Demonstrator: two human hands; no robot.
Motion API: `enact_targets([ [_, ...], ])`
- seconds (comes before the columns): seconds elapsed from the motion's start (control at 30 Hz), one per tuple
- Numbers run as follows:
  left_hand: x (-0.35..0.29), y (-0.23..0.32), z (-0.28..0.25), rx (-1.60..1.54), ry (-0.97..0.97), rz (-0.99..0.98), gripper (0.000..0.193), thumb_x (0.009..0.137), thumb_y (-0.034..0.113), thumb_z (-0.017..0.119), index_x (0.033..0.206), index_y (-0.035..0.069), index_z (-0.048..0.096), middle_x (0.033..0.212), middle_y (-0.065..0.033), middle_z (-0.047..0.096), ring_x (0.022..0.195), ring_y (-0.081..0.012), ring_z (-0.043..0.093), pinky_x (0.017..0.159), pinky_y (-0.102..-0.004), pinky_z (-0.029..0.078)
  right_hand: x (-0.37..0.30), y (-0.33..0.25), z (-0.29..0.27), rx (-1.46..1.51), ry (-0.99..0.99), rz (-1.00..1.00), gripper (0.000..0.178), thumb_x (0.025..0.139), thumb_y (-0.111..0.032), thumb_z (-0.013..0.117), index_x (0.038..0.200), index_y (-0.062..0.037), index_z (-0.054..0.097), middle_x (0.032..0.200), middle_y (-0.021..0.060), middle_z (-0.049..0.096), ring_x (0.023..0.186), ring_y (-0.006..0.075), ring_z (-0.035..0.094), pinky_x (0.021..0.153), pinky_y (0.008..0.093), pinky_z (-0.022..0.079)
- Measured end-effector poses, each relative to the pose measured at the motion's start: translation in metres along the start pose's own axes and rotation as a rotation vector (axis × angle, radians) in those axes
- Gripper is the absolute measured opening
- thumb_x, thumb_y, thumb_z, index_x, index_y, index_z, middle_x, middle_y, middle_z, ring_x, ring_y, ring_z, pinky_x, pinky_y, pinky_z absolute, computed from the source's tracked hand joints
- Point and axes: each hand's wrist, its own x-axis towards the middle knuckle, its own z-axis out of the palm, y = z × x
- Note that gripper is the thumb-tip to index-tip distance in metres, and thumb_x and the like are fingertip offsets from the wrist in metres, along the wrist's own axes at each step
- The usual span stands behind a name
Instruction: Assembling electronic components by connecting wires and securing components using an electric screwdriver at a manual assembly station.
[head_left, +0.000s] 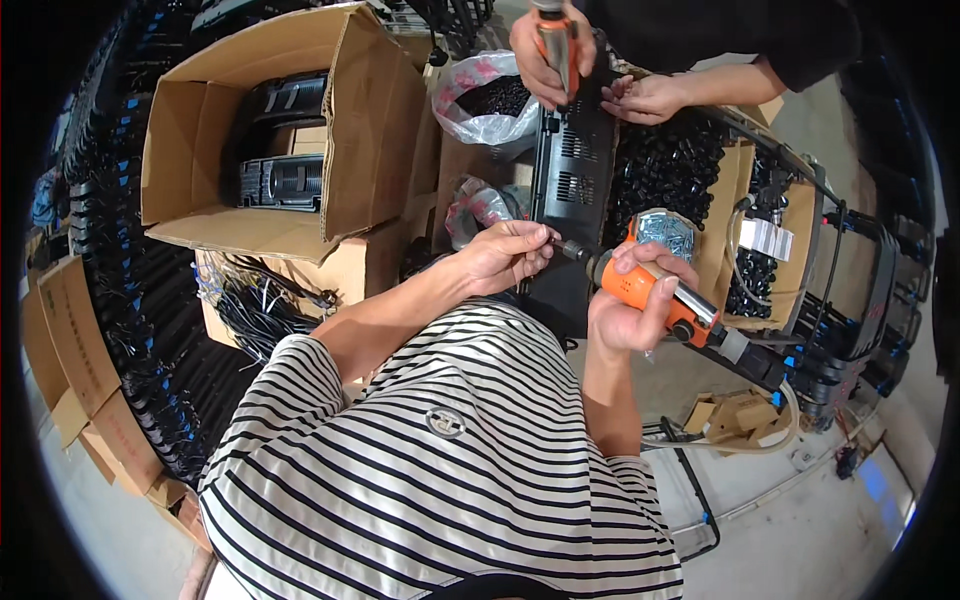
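My right hand (640, 310) is wrapped round an orange and silver air screwdriver (632, 287), held on a slant with its bit toward my left hand. My left hand (503, 256) is closed in a pinch at the tip of the bit; whatever the fingertips hold is too small to make out. Just beyond lies a black plastic housing (574, 187) with vent slots. At its far end a co-worker's hand (540, 75) holds another orange screwdriver (558, 45) upright against it. The co-worker's other hand (648, 98) is palm up beside the housing.
A tub of silver screws (662, 234) stands right of the housing, near a heap of black plastic parts (665, 165). Plastic bags (462, 125) and an opened carton (375, 140) of black housings sit left. Black cables (260, 310) hang below the carton. An air hose (793, 415) loops right.
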Motion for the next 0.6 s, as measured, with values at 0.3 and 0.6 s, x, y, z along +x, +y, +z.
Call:
enact_targets([
  [0.3,0.015,0.021,-0.002,-0.013,0.207,0.039,0.024,0.096,0.026,0.059,0.102,0.002,0.062,0.081,-0.0014,0.059,0.075,-0.0116,0.054,0.071,-0.0241,0.047,0.033,0.061,0.017,-0.072,-0.031,-0.008,0.020,0.091,-0.018,0.057,0.092,0.0006,0.051,0.077,0.0165,0.060,0.061,0.0211,0.056,0.061,0.0340,0.048],
  [0.6,-0.004,0.020,-0.055,0.087,0.551,0.219,0.015,0.095,0.003,0.048,0.104,-0.003,0.059,0.087,-0.0085,0.061,0.078,-0.0188,0.060,0.076,-0.0304,0.052,0.058,0.089,0.019,-0.121,0.010,-0.061,0.017,0.090,-0.012,0.059,0.087,0.0046,0.054,0.076,0.0163,0.062,0.061,0.0191,0.057,0.061,0.0312,0.049],
])
